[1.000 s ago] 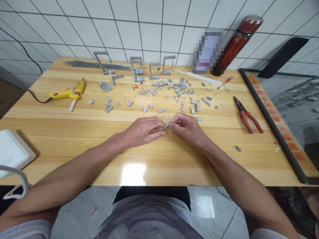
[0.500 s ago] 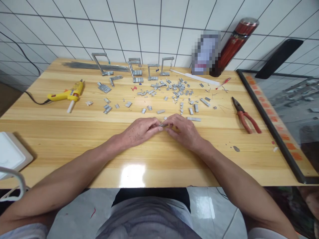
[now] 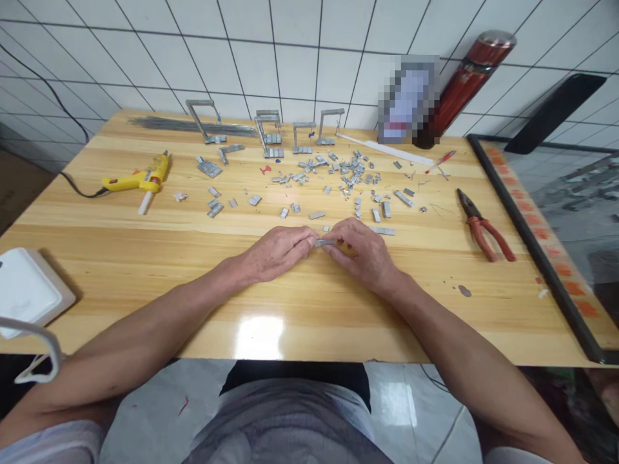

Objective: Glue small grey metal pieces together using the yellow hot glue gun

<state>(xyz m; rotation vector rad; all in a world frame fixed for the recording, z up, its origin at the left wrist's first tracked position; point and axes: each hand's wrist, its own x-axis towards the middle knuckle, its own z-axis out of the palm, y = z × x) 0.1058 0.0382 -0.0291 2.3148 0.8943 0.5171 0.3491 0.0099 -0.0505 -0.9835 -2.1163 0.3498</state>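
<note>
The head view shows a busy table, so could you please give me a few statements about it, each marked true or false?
1. The left hand and the right hand are both at one metal strip. True.
2. The yellow glue gun lies to the left of the pliers. True.
3. The pliers are gripped in the right hand. False: they lie on the table, apart from both hands.
4. The red flask is farther from the person than the pliers. True.
5. The glue gun lies between the hands. False: it lies to the left of both.
</note>
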